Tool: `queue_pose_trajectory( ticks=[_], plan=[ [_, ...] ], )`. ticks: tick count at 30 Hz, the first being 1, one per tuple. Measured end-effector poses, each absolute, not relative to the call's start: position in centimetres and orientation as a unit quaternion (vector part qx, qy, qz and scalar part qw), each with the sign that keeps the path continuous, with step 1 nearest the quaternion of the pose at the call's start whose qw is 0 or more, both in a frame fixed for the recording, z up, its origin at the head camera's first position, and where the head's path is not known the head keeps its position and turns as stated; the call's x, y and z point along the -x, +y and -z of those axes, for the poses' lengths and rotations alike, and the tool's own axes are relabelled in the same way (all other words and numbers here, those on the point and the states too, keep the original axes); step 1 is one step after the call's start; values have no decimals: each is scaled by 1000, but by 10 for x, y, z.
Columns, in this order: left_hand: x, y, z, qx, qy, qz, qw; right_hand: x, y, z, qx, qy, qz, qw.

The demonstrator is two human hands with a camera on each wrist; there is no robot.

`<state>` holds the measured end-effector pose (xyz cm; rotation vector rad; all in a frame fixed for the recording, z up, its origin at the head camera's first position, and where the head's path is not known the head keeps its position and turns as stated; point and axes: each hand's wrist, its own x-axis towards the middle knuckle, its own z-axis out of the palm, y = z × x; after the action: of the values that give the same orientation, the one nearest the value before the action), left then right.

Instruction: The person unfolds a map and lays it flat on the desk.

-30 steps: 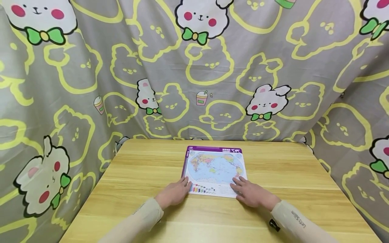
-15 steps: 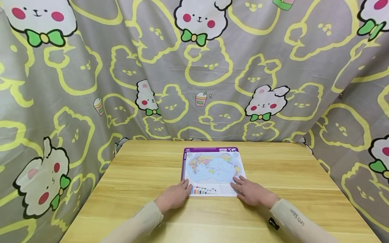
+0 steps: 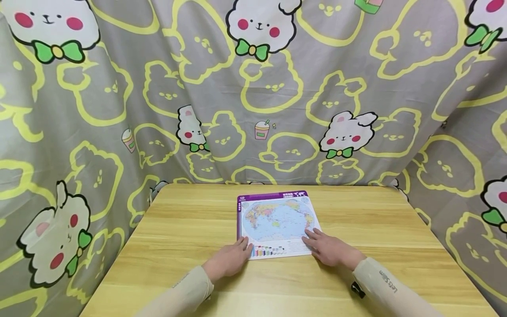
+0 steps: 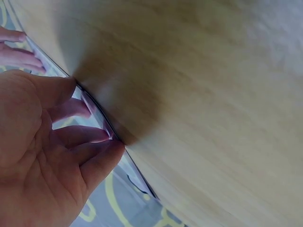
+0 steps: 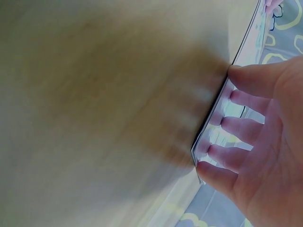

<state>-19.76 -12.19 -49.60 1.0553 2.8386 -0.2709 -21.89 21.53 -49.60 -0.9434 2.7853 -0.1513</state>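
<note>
A world map board (image 3: 277, 224) with a purple border along its far and left edges lies flat on the wooden table, turned slightly counter-clockwise. My left hand (image 3: 229, 259) rests at its near left corner, fingertips on the printed face. In the left wrist view, the left thumb (image 4: 57, 90) meets the board's edge while the other fingertips touch its top. At the near right corner, my right hand (image 3: 330, 249) lies with fingers spread over the map. The right wrist view shows those fingers (image 5: 239, 130) fairly straight, pressing the glossy surface, with the thumb at the edge.
The pale wooden table (image 3: 190, 211) extends on all sides of the board. A grey curtain (image 3: 222, 97) with yellow outlines and white rabbits hangs behind and at both sides. A small black object (image 3: 358, 289) shows beneath the right sleeve (image 3: 380, 277).
The map board has turned a little counter-clockwise, its far edge swinging left. My left hand has drawn slightly nearer along with the near left corner; the right hand has hardly moved.
</note>
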Motion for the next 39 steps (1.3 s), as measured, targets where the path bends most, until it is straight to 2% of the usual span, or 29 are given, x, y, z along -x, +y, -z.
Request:
queue_pose_trajectory(
  ticks=[23, 31, 39],
  plan=[
    [186, -111, 490, -370, 921, 107, 53, 224, 227, 500, 328, 938, 83, 71],
    [183, -108, 494, -384, 914, 121, 41, 227, 233, 500, 352, 932, 76, 40],
    [178, -103, 492, -400, 908, 122, 25, 232, 238, 500, 335, 937, 91, 43]
  ],
)
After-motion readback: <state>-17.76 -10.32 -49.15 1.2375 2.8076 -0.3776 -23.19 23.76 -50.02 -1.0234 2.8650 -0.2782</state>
